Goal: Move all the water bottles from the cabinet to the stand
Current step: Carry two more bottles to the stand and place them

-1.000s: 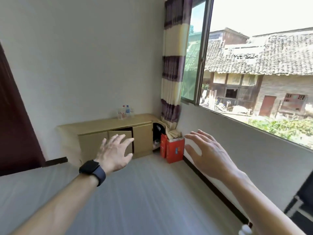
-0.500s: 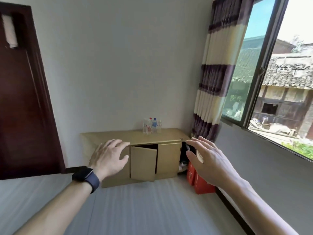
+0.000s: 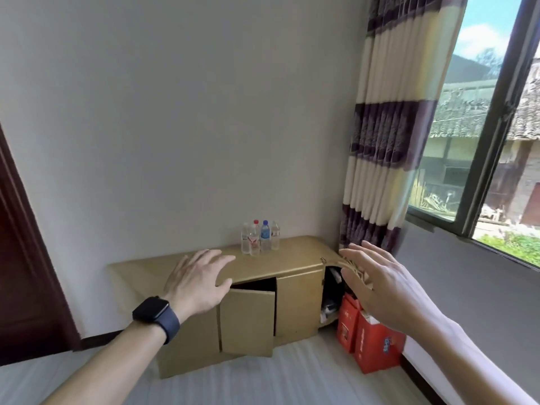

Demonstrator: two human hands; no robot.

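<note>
While the left hand [image 3: 198, 280] and right hand [image 3: 380, 285] hover with fingers spread, holding nothing, four water bottles [image 3: 260, 238] stand clustered beyond and between them — on the cabinet [image 3: 298, 257] top, touched by neither. A door [image 3: 247, 321] below the left fingertips hangs ajar.

A striped curtain [image 3: 388, 135] of cream and purple bands hangs in the corner beside a dark-framed window [image 3: 496, 121], through which a grey tiled roof [image 3: 473, 112] and green shrubs [image 3: 511, 244] show. Below the curtain two red cartons [image 3: 371, 343] stand side by side on the pale floor [image 3: 263, 384]. At the left edge, a dark brown door [image 3: 20, 273] — the wall [image 3: 175, 112] is plain white.
</note>
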